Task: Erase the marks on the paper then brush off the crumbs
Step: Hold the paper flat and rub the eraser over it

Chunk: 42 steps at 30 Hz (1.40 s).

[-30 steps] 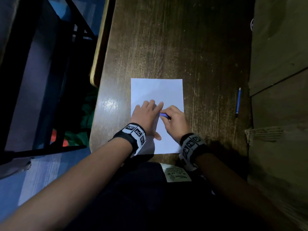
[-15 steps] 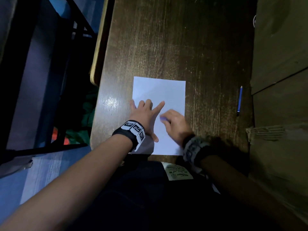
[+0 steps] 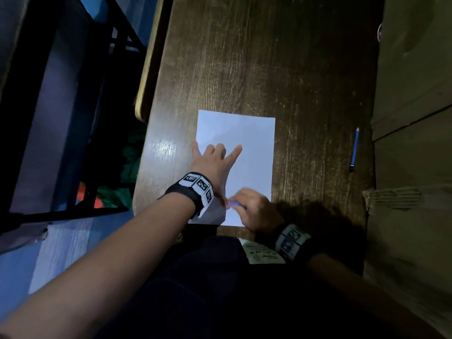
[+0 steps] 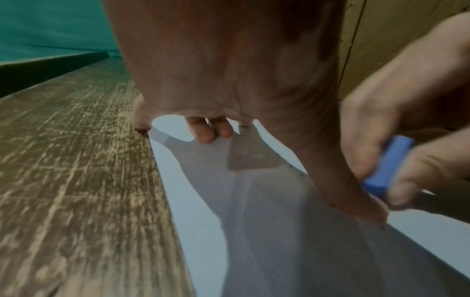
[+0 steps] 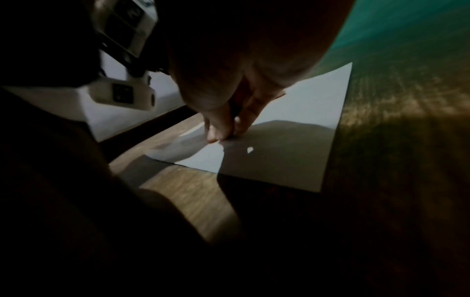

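Note:
A white sheet of paper (image 3: 247, 140) lies on the dark wooden table (image 3: 269, 64). My left hand (image 3: 215, 162) presses on its left side with thumb, index and little finger spread; the two middle fingers (image 4: 211, 130) are curled under. My right hand (image 3: 255, 207) pinches a blue eraser (image 3: 234, 203) against the sheet near its front edge, beside the left thumb. In the left wrist view the eraser (image 4: 386, 166) sits between the right fingers (image 4: 417, 186), and tiny dark crumbs (image 4: 302, 174) dot the paper (image 4: 203, 201). The dark right wrist view shows fingertips (image 5: 223, 128) on the paper (image 5: 300, 108).
A blue pencil (image 3: 354, 148) lies on the table to the right of the sheet. Cardboard boxes (image 3: 415, 118) rise along the right side. The table's left edge (image 3: 144, 152) drops off to a dark frame (image 3: 80, 118) and the floor.
My right hand has drawn the eraser back from the sheet's middle to its front edge. The left hand stays pressing on the paper, its fingers spread wider.

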Motion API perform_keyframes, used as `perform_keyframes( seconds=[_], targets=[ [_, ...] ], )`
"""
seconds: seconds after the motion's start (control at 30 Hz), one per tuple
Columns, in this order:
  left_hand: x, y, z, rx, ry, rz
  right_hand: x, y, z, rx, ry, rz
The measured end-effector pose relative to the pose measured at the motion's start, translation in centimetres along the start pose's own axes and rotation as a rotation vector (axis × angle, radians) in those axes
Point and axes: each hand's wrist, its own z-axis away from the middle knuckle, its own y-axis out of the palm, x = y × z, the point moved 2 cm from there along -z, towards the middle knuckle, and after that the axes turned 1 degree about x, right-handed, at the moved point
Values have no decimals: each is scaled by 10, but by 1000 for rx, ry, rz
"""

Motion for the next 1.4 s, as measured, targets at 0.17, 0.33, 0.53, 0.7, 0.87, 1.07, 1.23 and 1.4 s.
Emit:
perform_keyframes(
  seconds=[0.17,0.33,0.53,0.7,0.87,1.07,1.23,1.4],
  targets=[
    [-1,0,1,5,2,-16,-18,-24,-40,-87,132,27],
    [0,-1,2,1,5,-20,-13,-16,-41,-195,148,45],
    [-1,0,-1,-4,-5,-23,-13,-16,-20,92,29,30],
    [-1,-1,1,18,4,-33,-32,-33,-55,-230,245,55],
    [-1,-4,3,29,-8,-18,-4,-4,11,34,-28,-20],
    [-7,-6,9,-67,81,-81,-28,-29,-21,-213,317,-110],
    [0,6,9,6,129,158,-22,-33,-47,-190,267,25],
    [4,9,6,7,133,157,2,-11,-2,76,15,13]
  ],
)
